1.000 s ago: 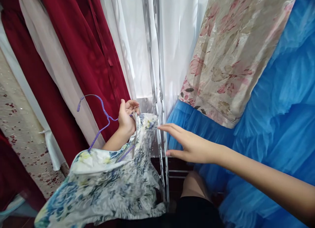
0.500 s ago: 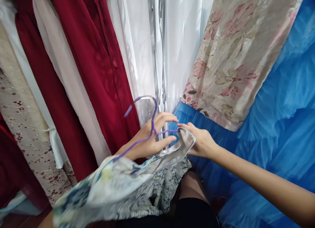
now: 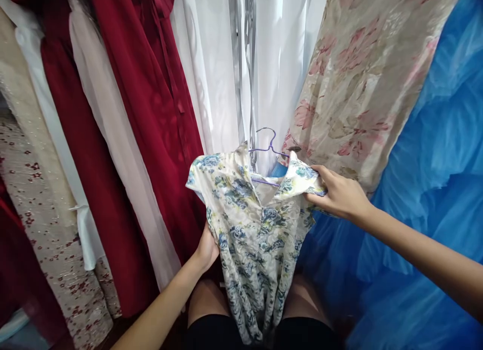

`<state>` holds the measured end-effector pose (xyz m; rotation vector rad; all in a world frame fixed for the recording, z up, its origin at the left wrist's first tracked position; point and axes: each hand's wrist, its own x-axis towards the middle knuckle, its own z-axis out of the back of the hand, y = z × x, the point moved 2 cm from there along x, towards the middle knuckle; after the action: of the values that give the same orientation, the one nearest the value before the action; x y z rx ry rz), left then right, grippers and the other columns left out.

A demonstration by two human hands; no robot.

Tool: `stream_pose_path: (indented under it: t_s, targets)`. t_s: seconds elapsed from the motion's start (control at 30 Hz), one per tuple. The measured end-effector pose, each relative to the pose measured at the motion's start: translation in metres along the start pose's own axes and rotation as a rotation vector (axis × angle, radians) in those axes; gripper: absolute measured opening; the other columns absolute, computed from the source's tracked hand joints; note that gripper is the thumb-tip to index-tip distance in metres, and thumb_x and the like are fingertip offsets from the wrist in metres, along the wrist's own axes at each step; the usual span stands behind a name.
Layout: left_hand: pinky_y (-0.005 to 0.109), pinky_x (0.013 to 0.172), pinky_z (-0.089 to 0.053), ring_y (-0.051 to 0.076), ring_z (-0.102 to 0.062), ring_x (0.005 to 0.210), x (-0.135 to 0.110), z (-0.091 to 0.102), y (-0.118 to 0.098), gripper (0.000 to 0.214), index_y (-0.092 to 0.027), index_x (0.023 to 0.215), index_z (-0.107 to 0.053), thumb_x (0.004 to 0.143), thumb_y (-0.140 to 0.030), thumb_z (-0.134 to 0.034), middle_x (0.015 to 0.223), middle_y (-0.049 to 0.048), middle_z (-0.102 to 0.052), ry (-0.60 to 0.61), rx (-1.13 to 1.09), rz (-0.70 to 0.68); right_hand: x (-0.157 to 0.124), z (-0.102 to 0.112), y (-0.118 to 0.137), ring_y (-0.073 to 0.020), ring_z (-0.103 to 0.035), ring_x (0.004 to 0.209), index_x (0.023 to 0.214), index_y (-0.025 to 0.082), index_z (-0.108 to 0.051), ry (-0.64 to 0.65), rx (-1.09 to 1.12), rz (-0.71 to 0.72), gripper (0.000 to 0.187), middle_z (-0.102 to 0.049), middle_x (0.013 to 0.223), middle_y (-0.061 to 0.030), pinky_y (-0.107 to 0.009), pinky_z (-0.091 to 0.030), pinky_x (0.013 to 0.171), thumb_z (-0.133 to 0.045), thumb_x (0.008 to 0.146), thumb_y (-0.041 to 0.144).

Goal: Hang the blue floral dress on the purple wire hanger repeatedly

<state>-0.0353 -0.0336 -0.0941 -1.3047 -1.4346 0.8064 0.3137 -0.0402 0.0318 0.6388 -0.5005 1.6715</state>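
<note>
A white floral blouse (image 3: 241, 224) with blue and yellow flowers hangs spread out in front of me, its V-neck facing me. Inside its shoulders sits a purple wire hanger (image 3: 270, 144), whose hook sticks up above the neckline. My right hand (image 3: 339, 191) pinches the short sleeve on the right between thumb and fingers. At the left side seam, below the other sleeve, my left hand (image 3: 208, 247) grips the fabric; its fingertips are hidden behind the cloth. The blouse's lower part falls in narrow folds between my knees.
Long dark red dresses (image 3: 151, 113) and a pale pink garment (image 3: 109, 118) hang on the left, near a sequinned beige one (image 3: 53, 229). White cloth (image 3: 287, 63) hangs in the middle. A floral beige skirt (image 3: 362, 78) and blue tulle (image 3: 426, 189) are on the right.
The blouse has turned from crumpled and sideways to upright, front towards me. My left hand has left the hanger for the side seam; my right has moved from the neckline to the sleeve.
</note>
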Motion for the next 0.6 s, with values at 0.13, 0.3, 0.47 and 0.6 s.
stream_pose_path:
  t_s: [0.13,0.3,0.47,0.6]
  targets:
    - [0.048,0.12,-0.037,0.031,-0.05,0.14,-0.003,0.007,0.006,0.077,-0.025,0.132,-0.065,0.083,-0.082,-0.05,0.134,0.0073,-0.068,-0.002,-0.169,0.134,0.009,0.0,0.013,-0.0347,-0.072,0.094,0.14,0.018,-0.052,0.047,0.032,-0.013,0.065,-0.074,0.117,-0.0122,-0.038,-0.05,0.069,-0.057,0.085,0.053]
    - [0.046,0.129,-0.018,0.032,-0.033,0.151,-0.024,0.018,0.008,0.077,-0.022,0.136,-0.063,0.077,-0.07,-0.071,0.144,0.009,-0.061,0.019,0.095,0.147,0.007,-0.002,0.037,-0.0342,-0.071,0.098,0.142,0.017,-0.049,0.015,0.046,0.083,0.071,-0.069,0.128,-0.0137,-0.039,-0.052,0.07,-0.061,0.082,0.053]
    - [0.048,0.128,-0.016,0.033,-0.038,0.148,-0.058,0.019,0.031,0.079,-0.022,0.143,-0.057,0.073,-0.047,-0.082,0.139,0.0115,-0.064,0.027,0.295,0.13,-0.008,-0.017,0.033,-0.035,-0.07,0.098,0.146,0.015,-0.045,0.009,0.061,0.184,0.079,-0.066,0.13,-0.016,-0.04,-0.054,0.069,-0.064,0.078,0.052]
    - [0.049,0.126,-0.023,0.035,-0.045,0.144,-0.075,0.012,0.065,0.077,-0.023,0.142,-0.058,0.073,-0.048,-0.082,0.136,0.0118,-0.067,0.041,0.306,0.214,-0.024,-0.018,0.028,-0.0439,-0.057,0.123,0.152,0.014,-0.037,-0.072,0.058,0.118,0.079,-0.056,0.139,-0.0236,-0.056,-0.05,0.091,-0.062,0.083,0.043]
